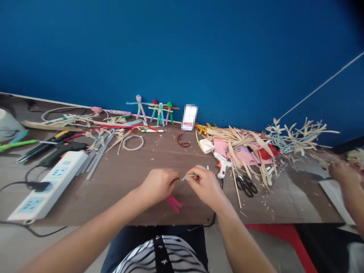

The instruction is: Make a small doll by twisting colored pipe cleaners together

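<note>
My right hand (205,185) is closed in a pinch on a pale green pipe cleaner (190,176); a bit of its length pokes up behind the fingers. The other end of the green strand reaches the fingertips of my left hand (160,185), which is also pinched. Pink pipe cleaner ends (174,204) stick out below my left hand; whether they are held or lie on the table is hidden. Against the blue wall stand several pipe cleaner figures (160,113) in pastel and bright colours.
A power strip (49,185) and black glue gun (62,149) lie left, beside clear glue sticks (98,157) and a tape ring (133,143). On the right are a white glue gun (223,165), scissors (247,185) and dried husk strips (236,138). Another person's hand (345,174) is far right.
</note>
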Demonstrator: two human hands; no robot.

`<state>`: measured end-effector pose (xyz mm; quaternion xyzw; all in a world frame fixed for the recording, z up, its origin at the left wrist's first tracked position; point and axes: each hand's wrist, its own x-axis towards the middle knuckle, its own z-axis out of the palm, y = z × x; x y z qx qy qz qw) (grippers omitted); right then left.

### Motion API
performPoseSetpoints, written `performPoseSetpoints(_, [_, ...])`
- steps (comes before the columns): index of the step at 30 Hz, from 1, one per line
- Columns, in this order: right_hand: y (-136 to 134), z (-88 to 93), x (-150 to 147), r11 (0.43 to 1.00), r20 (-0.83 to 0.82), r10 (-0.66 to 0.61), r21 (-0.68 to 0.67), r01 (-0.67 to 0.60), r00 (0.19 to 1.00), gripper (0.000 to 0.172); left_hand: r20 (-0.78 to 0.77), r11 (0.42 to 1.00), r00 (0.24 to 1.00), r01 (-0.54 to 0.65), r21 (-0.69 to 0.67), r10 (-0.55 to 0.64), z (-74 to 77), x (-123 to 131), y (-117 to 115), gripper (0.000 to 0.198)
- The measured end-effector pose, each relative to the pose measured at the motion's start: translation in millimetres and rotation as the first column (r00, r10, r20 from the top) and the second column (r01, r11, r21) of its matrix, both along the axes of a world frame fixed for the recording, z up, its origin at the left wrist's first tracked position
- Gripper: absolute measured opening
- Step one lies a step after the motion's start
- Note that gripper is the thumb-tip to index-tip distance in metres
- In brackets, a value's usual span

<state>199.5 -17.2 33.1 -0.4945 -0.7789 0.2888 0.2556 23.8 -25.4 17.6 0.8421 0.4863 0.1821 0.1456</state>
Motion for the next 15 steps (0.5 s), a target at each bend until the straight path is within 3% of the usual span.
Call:
performPoseSetpoints(4, [17,-9.2,3,0.985,-0.179,0.023,-0.163,-0.053,0.983,0.010,0.223,0.989,0.970,0.122,-0.089,-0.099,5.0,0,-2,0.017])
performPoseSetpoints(8, [21,-21.5,3,0.957,-0.249,0.098,-0.242,-0.159,0.964,0.012,0.427,0.986,0.904,0.051,-0.161,0.023,3.1,0,-3,0.015])
performPoseSetpoints(11, [11,-22.9,0,0.972,-0.170,0.119,-0.181,-0.150,0.978,0.014,0.376,0.984,0.916,-0.085,-0.156,0.139,-1.5,-1,-2,0.015])
performPoseSetpoints(15, [-5,-12.7,-4,0.990,0.013,0.128,-0.068,-0.127,0.992,0.012,0.187,0.986,0.968,-0.161,-0.053,0.168,-4.5,-2,1,0.014])
